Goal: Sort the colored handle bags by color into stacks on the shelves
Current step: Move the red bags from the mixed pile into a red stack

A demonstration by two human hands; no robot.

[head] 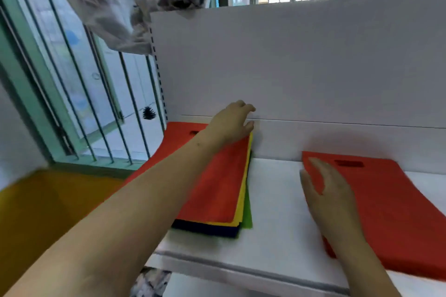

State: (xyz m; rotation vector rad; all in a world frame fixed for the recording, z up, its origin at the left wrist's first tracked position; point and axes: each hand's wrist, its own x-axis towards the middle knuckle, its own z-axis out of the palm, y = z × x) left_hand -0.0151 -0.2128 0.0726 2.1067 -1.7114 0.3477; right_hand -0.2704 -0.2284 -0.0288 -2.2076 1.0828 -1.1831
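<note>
A mixed pile of flat handle bags lies on the left of the white shelf [272,200]. A red bag [217,183] is on top, with yellow [241,200], green [247,214] and dark blue [207,228] edges showing beneath. My left hand [231,123] reaches over the pile's far right corner by the back panel, fingers loosely curled, with nothing visibly held. A single red bag [391,210] lies flat on the right of the shelf. My right hand [325,188] lies flat on its left edge, fingers straight.
The shelf's white back panel [301,67] rises behind the bags. A barred window [72,91] and hanging patterned cloth [108,7] are to the left. A yellow floor [43,212] lies below left. The shelf's front lip [241,270] runs across the bottom.
</note>
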